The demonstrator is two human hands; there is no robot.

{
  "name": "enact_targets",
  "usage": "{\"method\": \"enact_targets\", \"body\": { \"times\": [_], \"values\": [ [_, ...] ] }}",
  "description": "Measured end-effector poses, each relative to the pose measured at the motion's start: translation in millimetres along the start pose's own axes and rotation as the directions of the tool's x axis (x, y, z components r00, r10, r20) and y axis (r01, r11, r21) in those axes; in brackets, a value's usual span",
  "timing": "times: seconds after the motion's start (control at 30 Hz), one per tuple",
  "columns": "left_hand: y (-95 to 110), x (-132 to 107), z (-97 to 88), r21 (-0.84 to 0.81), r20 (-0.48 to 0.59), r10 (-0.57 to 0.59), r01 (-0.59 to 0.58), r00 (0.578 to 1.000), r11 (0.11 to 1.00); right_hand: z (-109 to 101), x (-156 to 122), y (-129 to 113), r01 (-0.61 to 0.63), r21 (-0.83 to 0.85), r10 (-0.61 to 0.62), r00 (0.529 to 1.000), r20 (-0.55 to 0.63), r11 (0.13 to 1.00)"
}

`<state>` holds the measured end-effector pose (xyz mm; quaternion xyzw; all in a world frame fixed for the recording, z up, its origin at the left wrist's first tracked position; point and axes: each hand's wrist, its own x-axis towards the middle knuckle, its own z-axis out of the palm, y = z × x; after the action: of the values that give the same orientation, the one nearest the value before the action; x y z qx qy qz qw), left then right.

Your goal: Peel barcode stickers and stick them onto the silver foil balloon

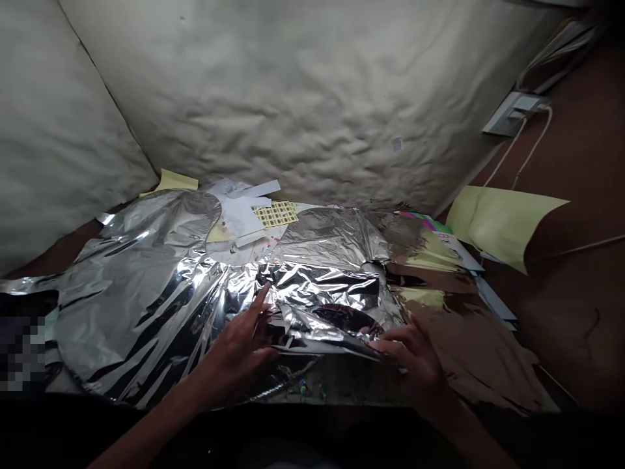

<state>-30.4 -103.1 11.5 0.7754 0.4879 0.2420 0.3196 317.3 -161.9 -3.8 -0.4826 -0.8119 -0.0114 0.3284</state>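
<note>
Crumpled silver foil sheet [322, 286] lies spread on a brown surface [566, 326], front fold raised between both hands. Left hand [234, 348] open, fingers spread against the foil, no hold. Right hand [415, 365] curled at the fold; pinch or touch, cannot tell.

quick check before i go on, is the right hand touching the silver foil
Touching: the head view shows the right hand with its fingertips pressed on the folded edge of the crumpled silver foil.
</note>
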Motion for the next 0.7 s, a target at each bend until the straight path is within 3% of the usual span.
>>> {"method": "enact_targets", "body": {
  "times": [0.03,0.1,0.23,0.3,0.37,0.43,0.5,0.57,0.63,0.7],
  "values": [
    [1,1,0.1,-0.038,-0.013,0.005,-0.005,1.000,0.999,2,-1,-2,0.046,-0.020,-0.046,0.999,-0.026,0.999],
    [1,0,2.0,-0.107,-0.061,-0.003,-0.004,0.998,0.994,4,-6,-6,0.063,-0.032,-0.062,0.998,0.032,0.998],
    [-4,-8,7.8,-0.244,-0.153,-0.013,-0.025,0.988,0.970,3,-13,-11,-0.148,-0.031,0.152,0.973,0.173,0.988],
    [-9,-14,9.3,-0.240,-0.161,0.117,-0.154,0.980,0.959,-1,-13,-12,-0.185,-0.011,0.183,0.958,0.219,0.983],
    [-14,-19,8.8,-0.205,-0.108,0.272,-0.289,0.956,0.935,-5,-11,-13,-0.117,0.052,0.098,0.955,0.280,0.992],
    [-16,-25,6.3,-0.207,0.002,0.325,-0.318,0.946,0.925,-9,-9,-15,-0.055,0.138,0.005,0.943,0.334,0.989],
    [-16,-28,1.9,-0.208,0.119,0.253,-0.225,0.960,0.952,-12,-6,-18,-0.061,0.217,-0.029,0.921,0.389,0.974],
    [-13,-27,-3.1,-0.178,0.202,0.130,-0.094,0.971,0.980,-12,-2,-19,-0.163,0.277,0.019,0.889,0.458,0.947],
    [-7,-20,-6.1,-0.134,0.249,-0.003,0.037,0.969,0.990,-9,4,-20,-0.330,0.283,0.142,0.838,0.526,0.901],
    [-1,-12,-4.5,-0.098,0.216,-0.107,0.130,0.971,0.987,-3,12,-19,-0.488,0.215,0.299,0.768,0.566,0.846]
  ]
}}
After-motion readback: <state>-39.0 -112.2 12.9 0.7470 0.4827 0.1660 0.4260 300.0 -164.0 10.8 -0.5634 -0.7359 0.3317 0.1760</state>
